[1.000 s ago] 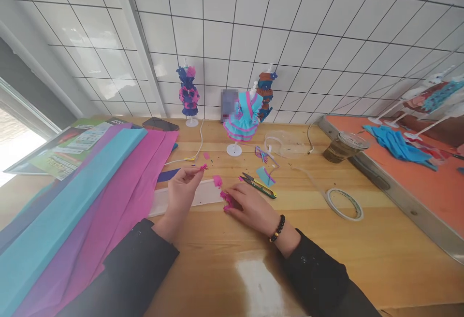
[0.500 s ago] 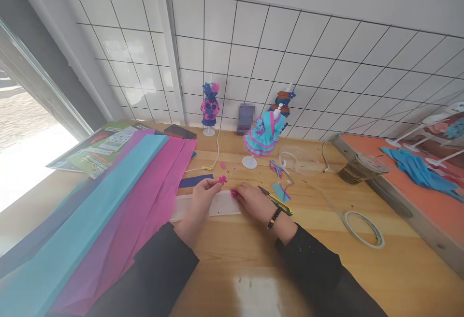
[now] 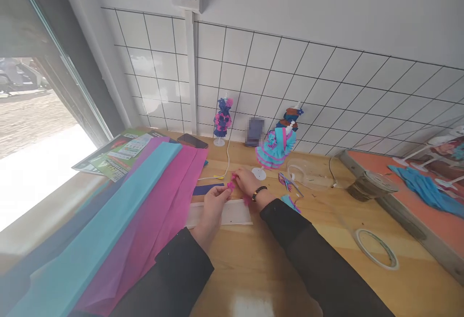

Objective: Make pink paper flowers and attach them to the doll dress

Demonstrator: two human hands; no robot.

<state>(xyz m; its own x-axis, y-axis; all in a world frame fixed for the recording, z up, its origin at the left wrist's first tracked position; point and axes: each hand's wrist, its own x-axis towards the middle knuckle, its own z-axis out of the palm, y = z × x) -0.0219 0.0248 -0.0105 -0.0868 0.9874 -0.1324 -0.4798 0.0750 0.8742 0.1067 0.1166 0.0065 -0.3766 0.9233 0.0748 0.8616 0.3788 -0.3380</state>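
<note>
Over a white strip [image 3: 237, 212] on the wooden table, my left hand [image 3: 213, 206] pinches a small crumpled pink paper piece [image 3: 231, 185] between thumb and fingers. My right hand [image 3: 247, 182], with a beaded bracelet at the wrist, has its fingertips closed on the upper end of that same piece. Another bit of pink [image 3: 247, 201] shows on the strip's far right corner, partly under the right wrist. Behind my left hand lies a dark blue strip [image 3: 207, 189].
Pink and blue paper sheets [image 3: 119, 201] cover the left side. Behind stand small dress forms, one in a turquoise ruffled dress [image 3: 274, 150], and a phone [image 3: 194, 140] lies flat. To the right are a tape roll [image 3: 393, 259], a lidded cup [image 3: 369, 186] and an orange surface [image 3: 377, 160].
My right hand has left the white strip and come up to the pink piece in my left hand. The view has tilted upward, showing a wall switch.
</note>
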